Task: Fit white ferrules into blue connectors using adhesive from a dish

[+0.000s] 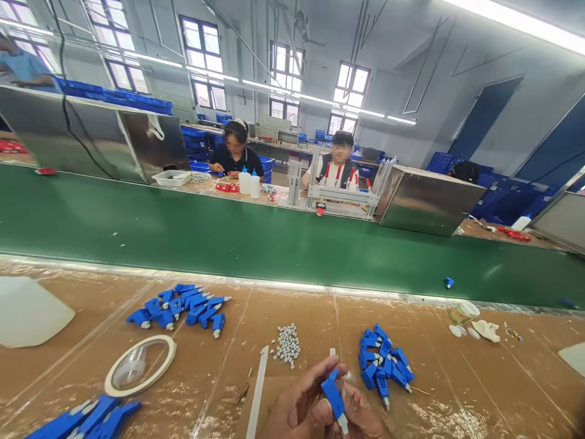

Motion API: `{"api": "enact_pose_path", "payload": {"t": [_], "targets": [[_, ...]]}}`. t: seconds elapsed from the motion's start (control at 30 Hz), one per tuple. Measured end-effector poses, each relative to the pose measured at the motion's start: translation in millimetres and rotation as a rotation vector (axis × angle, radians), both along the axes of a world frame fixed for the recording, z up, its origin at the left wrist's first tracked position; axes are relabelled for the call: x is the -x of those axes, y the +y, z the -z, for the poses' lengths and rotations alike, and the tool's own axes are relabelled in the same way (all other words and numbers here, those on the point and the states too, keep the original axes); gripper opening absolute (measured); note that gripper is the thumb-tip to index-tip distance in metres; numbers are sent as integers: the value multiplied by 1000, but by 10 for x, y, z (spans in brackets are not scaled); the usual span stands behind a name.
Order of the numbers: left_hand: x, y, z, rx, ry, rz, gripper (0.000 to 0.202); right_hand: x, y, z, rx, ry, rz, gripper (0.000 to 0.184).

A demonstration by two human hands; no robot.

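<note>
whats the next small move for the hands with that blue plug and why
Probably reach for one small white piece from the heap straight ahead. Both hands, the left hand and the right hand, close on one blue plug held over the table, and that heap lies nearest, between the two piles of blue plugs. Whether this plug already has its piece I cannot tell.

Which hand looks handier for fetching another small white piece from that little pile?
Probably the left hand: the white pieces lie just ahead and left of it, and the right hand sits under the blue connector.
</note>
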State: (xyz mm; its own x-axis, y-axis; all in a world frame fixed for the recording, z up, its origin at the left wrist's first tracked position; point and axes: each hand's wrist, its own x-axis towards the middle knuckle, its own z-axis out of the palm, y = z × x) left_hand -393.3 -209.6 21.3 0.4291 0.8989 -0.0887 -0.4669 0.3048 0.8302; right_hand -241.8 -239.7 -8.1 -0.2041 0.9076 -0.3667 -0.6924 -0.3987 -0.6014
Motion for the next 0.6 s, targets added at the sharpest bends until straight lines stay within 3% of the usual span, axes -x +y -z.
{"api": "enact_pose_path", "payload": {"t": [0.13, 0.23, 0.33, 0.47, 0.6], "targets": [[107, 23, 110, 86, 16, 12, 60, 114, -61, 79, -68, -162, -15, 47], [241, 95, 177, 179, -2, -97, 59, 72, -105, 92, -228, -601, -38, 48], [379, 165, 263, 278, 10, -156, 59, 25, -142, 154, -215, -966, -56, 38], [486, 172, 374, 356, 11, -124, 58, 59, -186, 216, -193, -1120, -161, 19], [498, 108, 377, 416, 29, -203, 56, 153, -238, 131, -196, -1227, -130, 9]]}}
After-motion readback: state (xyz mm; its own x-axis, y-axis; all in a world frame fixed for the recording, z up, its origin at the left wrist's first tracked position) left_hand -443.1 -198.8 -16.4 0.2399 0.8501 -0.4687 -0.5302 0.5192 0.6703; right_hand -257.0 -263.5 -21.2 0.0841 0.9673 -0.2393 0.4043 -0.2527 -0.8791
